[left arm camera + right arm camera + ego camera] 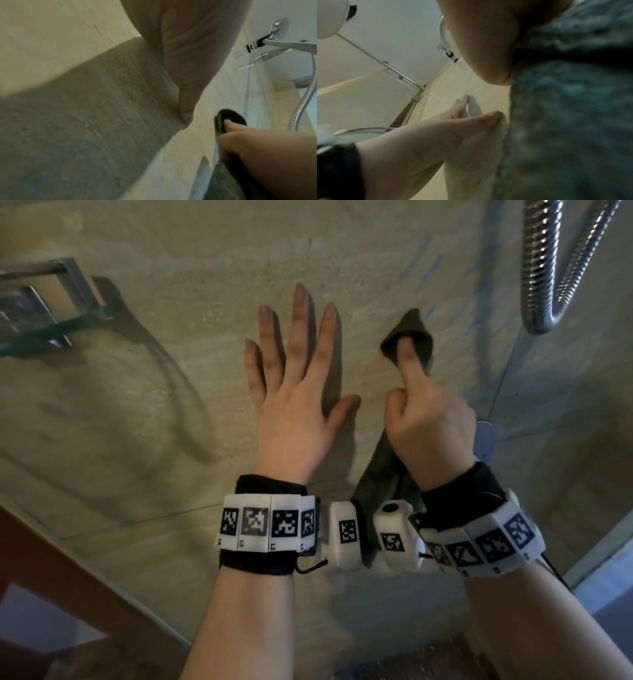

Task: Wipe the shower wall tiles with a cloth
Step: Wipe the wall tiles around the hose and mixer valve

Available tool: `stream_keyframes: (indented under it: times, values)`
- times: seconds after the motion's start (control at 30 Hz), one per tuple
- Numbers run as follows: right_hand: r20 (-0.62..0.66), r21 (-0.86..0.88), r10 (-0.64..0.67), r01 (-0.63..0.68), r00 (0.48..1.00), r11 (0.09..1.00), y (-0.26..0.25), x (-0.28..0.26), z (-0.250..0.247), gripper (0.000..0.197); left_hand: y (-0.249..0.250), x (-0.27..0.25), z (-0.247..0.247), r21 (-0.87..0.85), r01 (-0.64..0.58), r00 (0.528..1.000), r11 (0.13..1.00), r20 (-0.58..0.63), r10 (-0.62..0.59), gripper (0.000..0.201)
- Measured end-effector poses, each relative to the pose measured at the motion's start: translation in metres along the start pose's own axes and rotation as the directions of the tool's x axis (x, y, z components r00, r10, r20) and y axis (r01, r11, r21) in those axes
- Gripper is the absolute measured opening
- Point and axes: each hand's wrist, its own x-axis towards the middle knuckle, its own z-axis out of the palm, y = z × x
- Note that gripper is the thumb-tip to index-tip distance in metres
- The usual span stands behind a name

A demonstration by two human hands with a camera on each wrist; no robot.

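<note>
Right grip [431, 419] curled round dark cloth [409, 332], forefinger pressing it to wall tiles [171, 405], cloth hanging lengthwise downward, left grip [294, 392] flat, fingers spread

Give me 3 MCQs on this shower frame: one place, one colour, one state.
1. The shower hose hangs where?
A. upper right of the hands
B. lower left
C. between the hands

2. Cloth colour?
A. white
B. dark green
C. red

3. Left hand state?
A. fist
B. gripping the cloth
C. flat, fingers spread on the wall tiles

Answers: 1 A, its metal loop shows at top right in the head view. 2 B, dark green folds drape over the right hand index finger. 3 C, straight fingers lie against the tile.
</note>
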Motion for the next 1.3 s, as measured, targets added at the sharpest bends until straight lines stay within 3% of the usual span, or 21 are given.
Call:
stream_keyframes:
  times: [0.13,0.37,0.43,0.53,0.7,0.77,0.9,1.03,1.2,1.3]
  values:
    - [-0.005,-0.04,0.048,-0.048,0.999,0.998,0.001,-0.003,0.001,0.057,0.001,0.0,0.001,0.01,-0.001,1.0,1.0,-0.009,0.001,0.092]
    - [-0.048,0.069,-0.168,0.171,0.985,0.983,-0.016,-0.015,0.014,0.054,0.001,0.0,0.001,0.011,-0.005,1.0,1.0,-0.027,0.005,0.091]
    - [-0.088,0.018,-0.134,0.136,0.987,0.991,-0.015,-0.003,0.007,0.055,0.0,0.0,0.0,0.014,-0.007,1.0,1.0,-0.023,0.007,0.09]
    - [0.008,-0.049,0.014,-0.013,1.0,0.999,-0.008,0.014,-0.006,0.061,0.0,0.0,-0.001,0.018,-0.007,1.0,1.0,-0.015,0.007,0.091]
    - [0.041,-0.125,0.142,-0.136,0.989,0.983,-0.002,0.007,-0.009,0.067,0.001,0.001,0.001,0.014,0.001,1.0,1.0,-0.014,-0.001,0.093]
    - [0.045,-0.185,0.117,-0.107,0.992,0.977,-0.008,0.0,0.001,0.063,0.002,0.001,0.001,0.013,0.001,1.0,1.0,-0.016,-0.001,0.093]
    - [-0.034,-0.067,-0.053,0.05,0.998,0.996,-0.015,-0.007,0.008,0.061,0.002,0.0,0.0,0.013,0.0,1.0,1.0,-0.017,0.001,0.091]
    - [0.048,-0.1,0.029,-0.024,0.998,0.995,-0.012,0.012,-0.01,0.062,0.001,0.0,0.0,0.018,-0.007,1.0,1.0,-0.024,0.007,0.091]
    - [0.059,-0.166,0.15,-0.138,0.987,0.976,-0.002,0.013,-0.012,0.068,0.002,0.0,0.0,0.014,0.0,1.0,1.0,-0.022,0.0,0.093]
    - [0.095,-0.22,0.109,-0.085,0.99,0.972,-0.013,-0.004,0.002,0.063,0.004,0.0,-0.001,-0.008,0.006,1.0,1.0,-0.02,-0.006,0.093]
